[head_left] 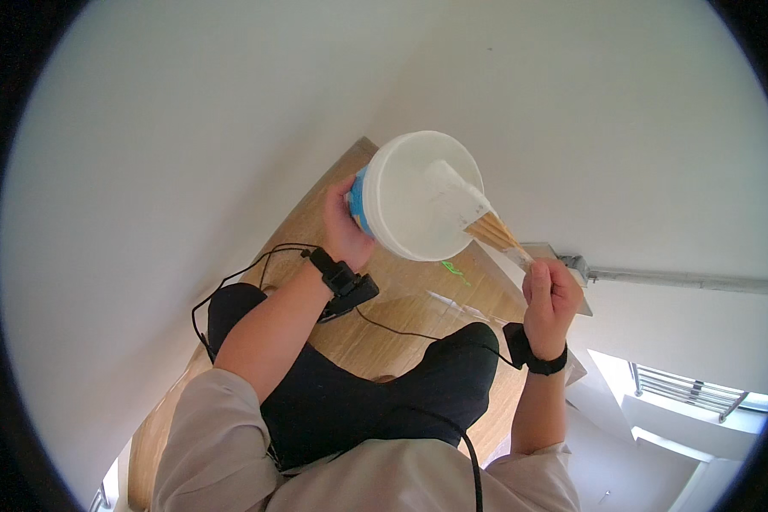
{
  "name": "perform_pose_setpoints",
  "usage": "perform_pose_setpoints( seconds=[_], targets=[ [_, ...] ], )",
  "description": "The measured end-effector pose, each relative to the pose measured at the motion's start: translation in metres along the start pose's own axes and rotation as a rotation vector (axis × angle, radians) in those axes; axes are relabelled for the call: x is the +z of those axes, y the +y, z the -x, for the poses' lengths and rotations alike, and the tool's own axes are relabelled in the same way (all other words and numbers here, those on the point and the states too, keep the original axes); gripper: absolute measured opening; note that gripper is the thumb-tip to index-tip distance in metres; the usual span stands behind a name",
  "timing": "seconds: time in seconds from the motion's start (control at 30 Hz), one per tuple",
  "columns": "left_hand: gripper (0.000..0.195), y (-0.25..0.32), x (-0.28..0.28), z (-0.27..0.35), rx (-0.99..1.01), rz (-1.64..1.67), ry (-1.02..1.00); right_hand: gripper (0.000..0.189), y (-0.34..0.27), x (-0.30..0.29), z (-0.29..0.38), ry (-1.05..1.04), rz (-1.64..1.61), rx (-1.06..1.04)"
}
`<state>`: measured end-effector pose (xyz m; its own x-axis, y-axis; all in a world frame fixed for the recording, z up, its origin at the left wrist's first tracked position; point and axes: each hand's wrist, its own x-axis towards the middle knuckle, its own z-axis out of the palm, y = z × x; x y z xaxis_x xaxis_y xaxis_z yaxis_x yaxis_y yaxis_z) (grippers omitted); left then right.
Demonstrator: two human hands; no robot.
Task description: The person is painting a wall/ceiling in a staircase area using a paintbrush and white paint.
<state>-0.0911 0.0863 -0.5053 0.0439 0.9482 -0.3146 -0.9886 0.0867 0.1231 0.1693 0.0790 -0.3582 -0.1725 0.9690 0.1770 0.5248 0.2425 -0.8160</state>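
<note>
My left hand (345,224) grips the side of a round white plastic bucket (377,211) with a blue label. The bucket tilts so that I look into its mouth, and its inside is white. In my right hand (553,291) is the end of a paintbrush handle, out to the right of the bucket. The brush (494,232) has a ribbed wooden body, and its white-coated head reaches over the rim into the bucket. How deep any paint in the bucket is, I cannot tell.
White walls (166,160) meet in a corner ahead. Wood-patterned flooring (397,307) lies below, with a green mark (452,269) on it. Black cables (230,275) run from the wrist devices past my knees. A pale pipe (678,280) runs along the wall at right, and a metal railing (691,387) stands farther off.
</note>
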Motion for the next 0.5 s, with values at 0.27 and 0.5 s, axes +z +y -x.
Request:
perform_pose_setpoints(
  seconds=[0.27,0.5],
  targets=[
    [0.054,-0.002,0.008,0.004,0.057,-0.012,0.04,0.034,0.006,0.017,0.003,-0.081,-0.435,0.298],
    [0.055,0.003,0.017,0.007,0.046,-0.03,0.013,0.028,0.005,0.015,0.007,-0.122,-0.466,0.384]
  ],
)
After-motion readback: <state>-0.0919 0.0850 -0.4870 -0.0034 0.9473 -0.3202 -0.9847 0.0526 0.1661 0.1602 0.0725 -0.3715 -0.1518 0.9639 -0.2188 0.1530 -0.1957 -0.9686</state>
